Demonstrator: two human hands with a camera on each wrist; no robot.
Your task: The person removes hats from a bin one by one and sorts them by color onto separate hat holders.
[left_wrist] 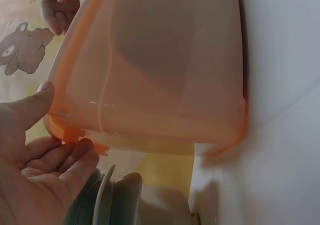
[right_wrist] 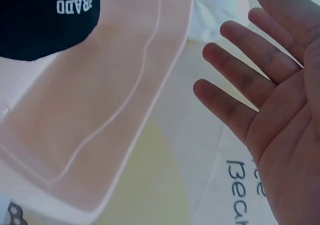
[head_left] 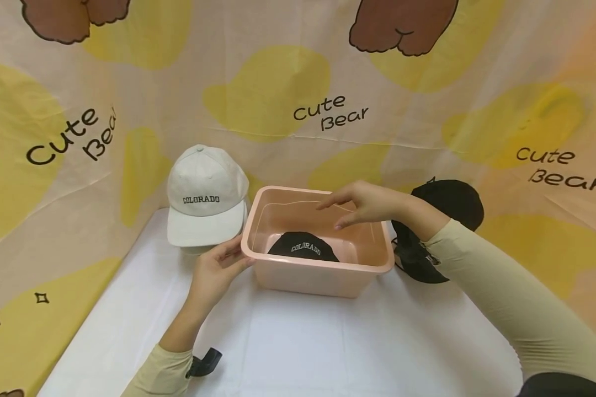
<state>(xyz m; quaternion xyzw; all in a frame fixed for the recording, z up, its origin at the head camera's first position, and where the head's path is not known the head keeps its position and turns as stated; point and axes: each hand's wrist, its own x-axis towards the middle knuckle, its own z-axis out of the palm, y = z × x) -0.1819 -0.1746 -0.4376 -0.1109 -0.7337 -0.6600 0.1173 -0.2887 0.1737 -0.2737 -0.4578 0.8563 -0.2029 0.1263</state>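
A pink plastic bin [head_left: 308, 278] stands on the white table. Inside it lies a black cap [head_left: 304, 246] with COLORADO in white letters, its lower part hidden by the front wall. My left hand [head_left: 219, 273] holds the bin's front left corner, thumb on the front near the rim and fingers along the side. Over the bin's back right part hovers my right hand [head_left: 365, 204], fingers spread and holding nothing. In the right wrist view that palm [right_wrist: 290, 110] shows bare, beside the bin's rim [right_wrist: 150, 110].
A white COLORADO cap [head_left: 206, 193] sits left of the bin, close to my left hand; several stacked brims [left_wrist: 107, 200] show there in the left wrist view. Right of the bin are black caps [head_left: 449, 204], partly behind my right forearm. A printed cloth [head_left: 258, 82] hangs behind the table.
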